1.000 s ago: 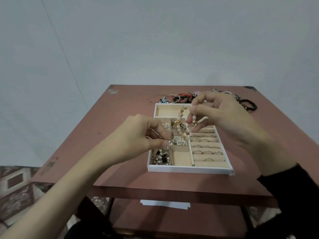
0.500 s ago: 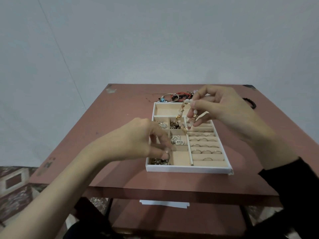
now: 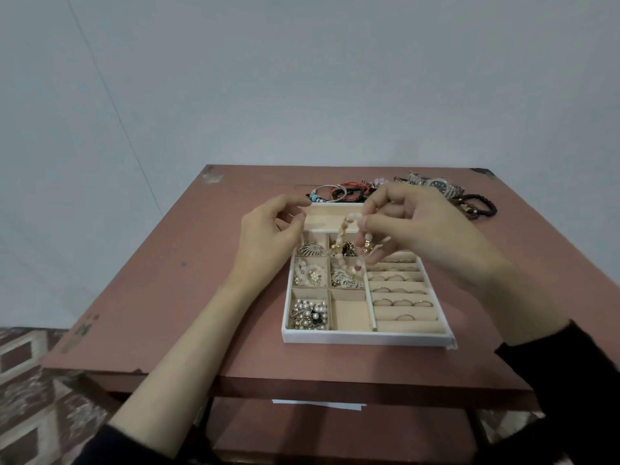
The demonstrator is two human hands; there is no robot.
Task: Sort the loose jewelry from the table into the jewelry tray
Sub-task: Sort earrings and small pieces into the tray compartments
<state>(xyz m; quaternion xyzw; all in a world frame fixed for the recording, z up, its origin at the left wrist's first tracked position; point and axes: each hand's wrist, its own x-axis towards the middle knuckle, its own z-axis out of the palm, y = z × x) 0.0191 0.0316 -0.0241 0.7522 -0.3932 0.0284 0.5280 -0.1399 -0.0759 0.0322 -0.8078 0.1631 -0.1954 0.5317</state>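
A white jewelry tray [image 3: 365, 338] with beige compartments lies mid-table. Above its back half my right hand [image 3: 422, 229] pinches a pink beaded bracelet [image 3: 339, 245], which dangles over the middle compartments. My left hand [image 3: 268, 236] hovers at the tray's back left corner, thumb and forefinger slightly apart, with nothing visible between them; it is close to the bracelet but not touching it. The left compartments hold earrings and brooches, with pearl pieces [image 3: 308, 313] at the front left. Rings [image 3: 399, 290] sit in the rolls on the right.
Loose jewelry lies behind the tray along the table's far edge: silver bangles and red and black cords [image 3: 339, 193], a metal watch [image 3: 439, 186], and black bead bracelets [image 3: 476, 207]. A grey wall stands just beyond. Patterned floor shows at the left.
My left hand has left the front left compartment and risen to the tray's back left corner, beside the bracelet. My right hand has kept hold of the bracelet, almost in place.
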